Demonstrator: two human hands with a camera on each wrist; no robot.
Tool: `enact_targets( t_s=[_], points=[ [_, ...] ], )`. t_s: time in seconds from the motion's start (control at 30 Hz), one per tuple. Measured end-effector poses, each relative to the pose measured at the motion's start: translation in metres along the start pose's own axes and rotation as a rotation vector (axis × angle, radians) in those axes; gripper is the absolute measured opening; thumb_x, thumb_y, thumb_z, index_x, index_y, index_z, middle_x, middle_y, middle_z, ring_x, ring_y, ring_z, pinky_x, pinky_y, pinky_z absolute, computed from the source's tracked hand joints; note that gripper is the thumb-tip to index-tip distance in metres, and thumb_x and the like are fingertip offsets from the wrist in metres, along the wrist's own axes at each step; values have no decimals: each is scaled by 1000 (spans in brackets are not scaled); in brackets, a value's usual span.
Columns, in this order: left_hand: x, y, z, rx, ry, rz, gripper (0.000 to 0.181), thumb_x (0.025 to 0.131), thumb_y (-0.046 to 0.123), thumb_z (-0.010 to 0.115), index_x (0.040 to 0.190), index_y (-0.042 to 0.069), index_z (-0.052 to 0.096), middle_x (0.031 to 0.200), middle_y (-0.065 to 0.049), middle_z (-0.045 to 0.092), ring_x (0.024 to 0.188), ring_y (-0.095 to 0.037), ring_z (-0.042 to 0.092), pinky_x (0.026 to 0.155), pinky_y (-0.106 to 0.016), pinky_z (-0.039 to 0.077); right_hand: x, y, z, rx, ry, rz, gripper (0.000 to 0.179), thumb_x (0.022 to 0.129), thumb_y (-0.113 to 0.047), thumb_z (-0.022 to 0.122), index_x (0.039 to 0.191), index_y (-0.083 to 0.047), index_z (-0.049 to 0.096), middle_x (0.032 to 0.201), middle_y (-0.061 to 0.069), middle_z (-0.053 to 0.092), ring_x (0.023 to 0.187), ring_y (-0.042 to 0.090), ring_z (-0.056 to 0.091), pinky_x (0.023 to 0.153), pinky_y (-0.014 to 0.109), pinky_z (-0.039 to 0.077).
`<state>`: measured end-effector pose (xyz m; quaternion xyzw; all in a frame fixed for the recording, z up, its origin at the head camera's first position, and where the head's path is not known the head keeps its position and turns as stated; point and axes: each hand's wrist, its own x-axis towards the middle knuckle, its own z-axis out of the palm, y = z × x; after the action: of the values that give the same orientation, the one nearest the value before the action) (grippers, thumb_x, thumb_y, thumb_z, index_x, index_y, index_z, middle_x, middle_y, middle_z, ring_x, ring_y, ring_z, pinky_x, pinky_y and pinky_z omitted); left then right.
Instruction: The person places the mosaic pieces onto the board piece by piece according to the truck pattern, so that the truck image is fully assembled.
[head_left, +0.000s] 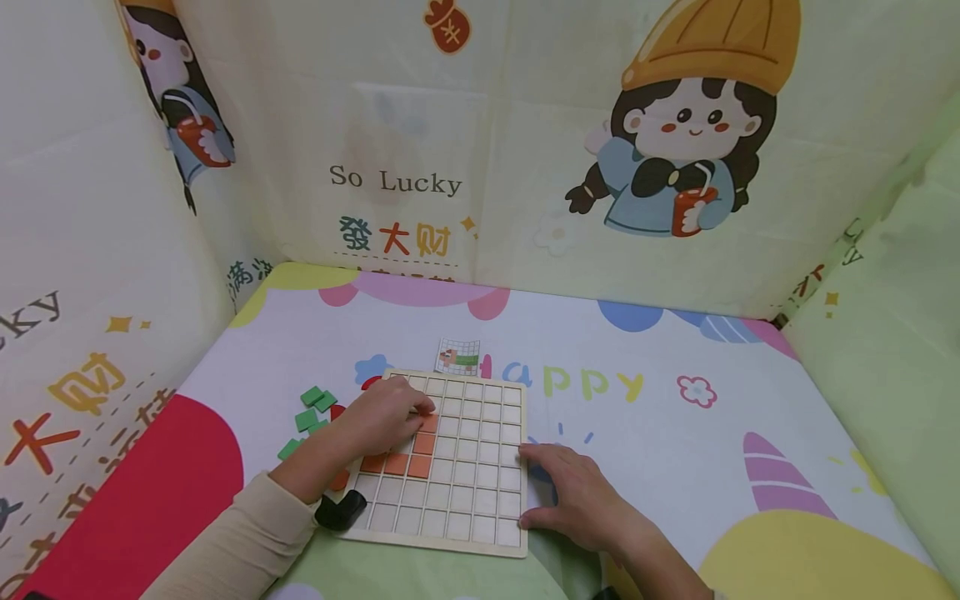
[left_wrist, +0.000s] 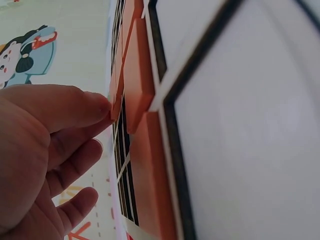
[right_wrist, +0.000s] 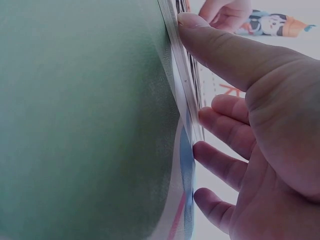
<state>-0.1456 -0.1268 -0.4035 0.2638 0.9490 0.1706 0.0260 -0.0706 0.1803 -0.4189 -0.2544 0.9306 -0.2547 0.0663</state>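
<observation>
A wooden grid board (head_left: 473, 497) lies on the tabletop with several orange square tiles (head_left: 421, 466) set in its cells. Over the upper left of the board, my left hand (head_left: 384, 423) pinches an orange tile (left_wrist: 114, 106) between thumb and forefinger, low against the grid. The other fingers are loosely bent in the left wrist view. My right hand (head_left: 576, 493) touches the board's right edge with thumb and fingertips, its fingers spread and nearly straight. In the right wrist view the thumb (right_wrist: 225, 50) lies along the board's side. Part of the board's left side is hidden by the left hand.
Several loose green tiles (head_left: 306, 420) lie left of the board, with red pieces (head_left: 337, 412) partly behind the left arm. A small card with a gridded picture (head_left: 459, 357) sits just beyond the board's far edge. Printed cloth walls (head_left: 525, 167) enclose the table.
</observation>
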Motion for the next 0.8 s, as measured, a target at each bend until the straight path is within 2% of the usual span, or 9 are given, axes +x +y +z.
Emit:
enact_targets(
  t_s=[0.33, 0.8],
  points=[
    [-2, 1, -2, -35, -24, -16, 18, 91, 14, 73, 108, 14, 77, 98, 3, 68, 94, -18, 54, 79, -35, 49, -1, -1, -4, 1, 1, -8, 78, 76, -47, 85, 137, -9, 56, 137, 4, 58, 129, 30, 51, 101, 57, 38],
    [-2, 3, -1, -56, -20, -26, 22, 91, 15, 72, 113, 13, 76, 104, 1, 68, 102, -21, 56, 84, -37, 50, -1, -3, -3, 19, -8, 18, 76, 74, -40, 87, 137, -9, 57, 137, 5, 58, 129, 31, 50, 102, 57, 38]
  ],
)
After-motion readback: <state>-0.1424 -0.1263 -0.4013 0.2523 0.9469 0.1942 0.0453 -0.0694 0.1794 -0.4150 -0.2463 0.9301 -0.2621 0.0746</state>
